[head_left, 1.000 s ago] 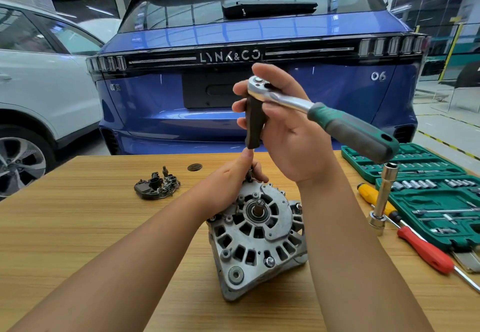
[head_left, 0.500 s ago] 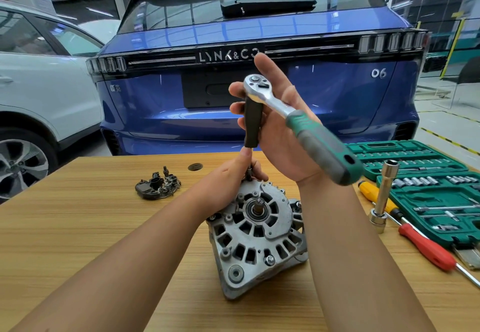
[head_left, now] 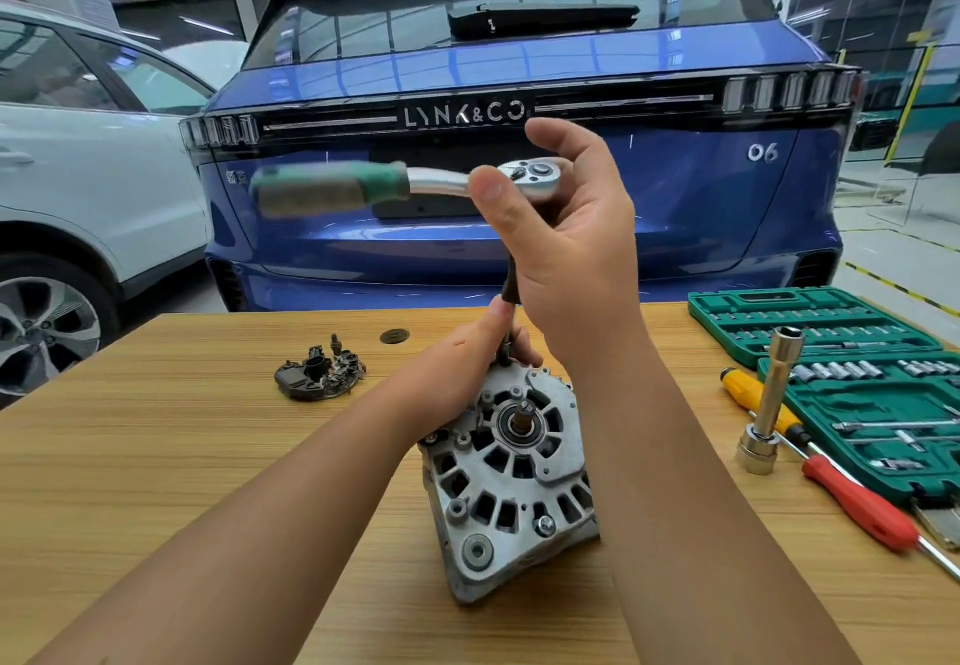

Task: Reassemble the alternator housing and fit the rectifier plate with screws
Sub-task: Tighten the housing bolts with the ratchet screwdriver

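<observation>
A silver alternator stands tilted on the wooden table, its vented end housing facing me. My left hand pinches the lower end of a dark socket extension at the housing's top edge. Above it my right hand holds the head of a ratchet wrench between thumb and fingers. The wrench's green handle points left and is blurred. The black rectifier plate lies on the table left of the alternator, apart from both hands.
An open green socket case fills the right side. A tall silver socket stands upright beside it, with a yellow-handled screwdriver and a red-handled screwdriver lying there. A blue car is parked behind the table, a white car at the left.
The ratchet handle has swung round from pointing right to pointing left. My right hand has opened its fingers more around the ratchet head. My left hand stays at the extension's base.
</observation>
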Demonstrator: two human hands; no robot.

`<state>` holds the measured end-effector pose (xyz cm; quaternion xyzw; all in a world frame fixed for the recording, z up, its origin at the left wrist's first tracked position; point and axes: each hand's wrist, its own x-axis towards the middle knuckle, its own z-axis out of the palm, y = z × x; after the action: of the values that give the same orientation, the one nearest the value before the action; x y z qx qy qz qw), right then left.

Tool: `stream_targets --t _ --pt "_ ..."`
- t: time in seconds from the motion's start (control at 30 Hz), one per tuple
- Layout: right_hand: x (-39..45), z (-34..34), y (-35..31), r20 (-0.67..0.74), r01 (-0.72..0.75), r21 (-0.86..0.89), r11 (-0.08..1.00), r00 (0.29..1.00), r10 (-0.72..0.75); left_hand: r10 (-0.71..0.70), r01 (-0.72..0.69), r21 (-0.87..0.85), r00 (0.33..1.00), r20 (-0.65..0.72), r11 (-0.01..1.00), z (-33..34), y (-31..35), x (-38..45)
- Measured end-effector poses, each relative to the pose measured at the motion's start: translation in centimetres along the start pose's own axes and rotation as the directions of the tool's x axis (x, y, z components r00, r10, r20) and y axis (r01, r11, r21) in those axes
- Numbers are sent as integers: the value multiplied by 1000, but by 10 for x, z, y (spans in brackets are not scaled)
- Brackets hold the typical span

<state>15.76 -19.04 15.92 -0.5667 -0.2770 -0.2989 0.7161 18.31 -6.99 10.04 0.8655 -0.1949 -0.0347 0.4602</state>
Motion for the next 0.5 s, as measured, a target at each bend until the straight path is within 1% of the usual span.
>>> stream_targets --t 0.13,0.2,0.27,0.3,0.37,0.43,0.5 --pt "0 7 -3 -162 67 -154 986 983 -92 -9 9 51 1000 -8 999 -2 -4 5" --pt "0 7 -5 -215 75 -190 979 970 -116 21 -21 78 1000 9 997 -2 -8 7" --pt "-1 8 -8 -245 49 -198 979 964 -98 48 -51 106 998 36 993 -2 -10 8" --pt "-2 8 -10 -252 21 -173 985 965 -65 52 -57 110 998 44 992 -2 -11 9" --pt "-2 8 -15 -251 -58 -48 997 967 44 72 -77 101 996 50 992 -2 -12 10" --pt "0 8 -20 -222 -132 80 988 964 147 78 -81 87 996 47 993 -1 -9 9" --pt "1 5 -23 -198 -186 154 970 956 215 65 -69 88 997 46 994 -1 -8 8"
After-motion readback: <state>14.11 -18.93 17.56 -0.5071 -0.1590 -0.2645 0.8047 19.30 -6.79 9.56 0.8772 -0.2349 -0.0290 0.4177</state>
